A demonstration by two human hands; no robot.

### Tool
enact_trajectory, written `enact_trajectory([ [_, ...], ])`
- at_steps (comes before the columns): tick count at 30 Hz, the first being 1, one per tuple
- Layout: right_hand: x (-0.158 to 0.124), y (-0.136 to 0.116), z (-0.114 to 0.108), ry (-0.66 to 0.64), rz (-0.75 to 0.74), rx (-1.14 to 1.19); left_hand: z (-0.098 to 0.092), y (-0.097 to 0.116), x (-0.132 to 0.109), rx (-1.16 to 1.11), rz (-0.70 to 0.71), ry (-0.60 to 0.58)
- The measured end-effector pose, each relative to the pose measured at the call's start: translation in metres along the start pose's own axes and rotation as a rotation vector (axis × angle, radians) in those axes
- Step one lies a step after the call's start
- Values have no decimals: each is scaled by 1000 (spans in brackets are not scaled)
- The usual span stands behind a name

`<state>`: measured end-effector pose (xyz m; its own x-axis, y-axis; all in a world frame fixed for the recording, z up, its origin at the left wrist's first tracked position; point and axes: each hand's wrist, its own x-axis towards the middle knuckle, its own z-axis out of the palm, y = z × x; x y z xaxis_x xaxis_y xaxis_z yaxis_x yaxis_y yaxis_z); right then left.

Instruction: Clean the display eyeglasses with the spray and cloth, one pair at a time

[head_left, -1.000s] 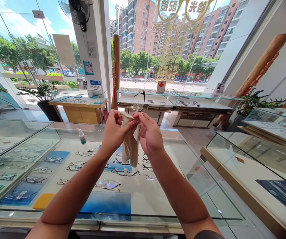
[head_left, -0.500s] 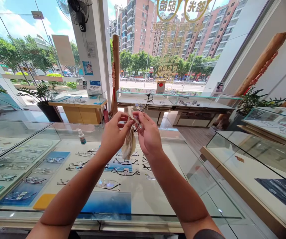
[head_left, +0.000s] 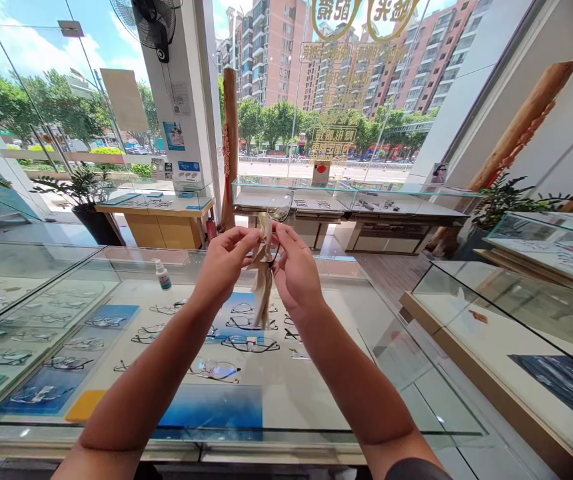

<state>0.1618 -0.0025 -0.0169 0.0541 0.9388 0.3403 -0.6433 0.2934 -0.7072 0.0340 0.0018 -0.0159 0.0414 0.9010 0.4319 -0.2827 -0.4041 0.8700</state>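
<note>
Item: eyeglasses point(head_left: 280, 207), held upright just above my hands, lens clear of both. Right hand point(head_left: 294, 270) pinches the dark temple; left hand point(head_left: 224, 263) pinches a beige lens cloth point(head_left: 262, 287) up against the frame. Below: glass display tabletop point(head_left: 41, 267), spray bottle point(head_left: 163, 275), displayed frames point(head_left: 250, 344).

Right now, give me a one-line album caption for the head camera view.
Left hand and right hand hold a cloth and eyeglasses above a glass display case of frames.
</note>
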Motion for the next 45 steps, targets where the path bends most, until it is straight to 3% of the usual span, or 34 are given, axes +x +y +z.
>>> enact_trajectory([
  [8,1,2,-1,-15,-25,46,2,0,1,-13,-8,14],
  [13,0,-1,-3,-25,-99,-25,-7,-6,6,238,-32,-14],
  [17,-1,-2,-4,-22,-96,-71,-11,-4,9,386,-118,-139],
  [21,-2,-3,-2,-13,-81,-66,-15,0,11,297,-214,-253],
  [26,-4,-6,1,-41,-44,-86,-19,-5,13,135,-181,-310],
  [32,-3,-6,1,-57,-14,-57,-14,-7,11,-19,-187,-277],
  [39,-3,-7,2,-51,59,-64,-11,-6,7,-56,-145,-278],
  [45,-3,-4,3,-76,38,-66,-2,-1,2,-54,-183,-268],
])
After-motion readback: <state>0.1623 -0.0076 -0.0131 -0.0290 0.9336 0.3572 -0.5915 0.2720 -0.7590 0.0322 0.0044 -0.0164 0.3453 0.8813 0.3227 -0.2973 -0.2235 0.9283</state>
